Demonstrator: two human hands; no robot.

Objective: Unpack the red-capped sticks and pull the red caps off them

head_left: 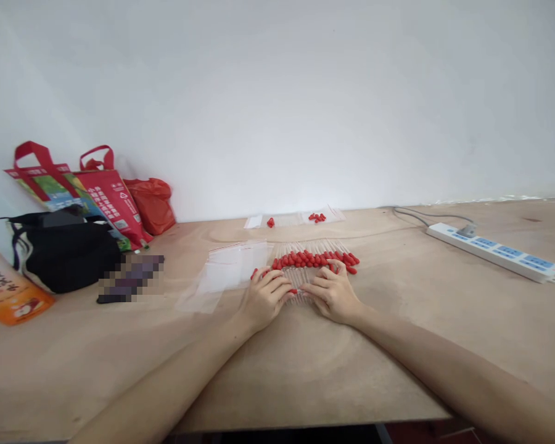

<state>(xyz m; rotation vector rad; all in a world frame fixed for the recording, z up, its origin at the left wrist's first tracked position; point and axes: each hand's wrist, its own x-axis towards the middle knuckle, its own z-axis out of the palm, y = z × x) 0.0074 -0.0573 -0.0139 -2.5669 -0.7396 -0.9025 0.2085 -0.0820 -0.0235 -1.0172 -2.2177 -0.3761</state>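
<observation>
Many thin clear tubes with red rubber caps [314,259] lie side by side on the wooden table in front of me, like droppers. A second set of clear tubes [300,275] lies nearer to me, partly under my fingers. My left hand [267,299] is closed, its thumb and fingers pinching a small red rubber cap [293,291]. Facing it, my right hand [333,293] pinches what looks like a clear tube, its tip close to that cap. Whether the tube is inside the cap I cannot tell. My fingers hide part of both rows.
Clear zip bags [234,268] lie left of the tubes. Behind, more bags hold several red caps [317,217]. A white power strip [494,251] with a plugged cord is at right. Shopping bags [111,203], a black bag [65,253] and an orange pouch [16,290] stand left.
</observation>
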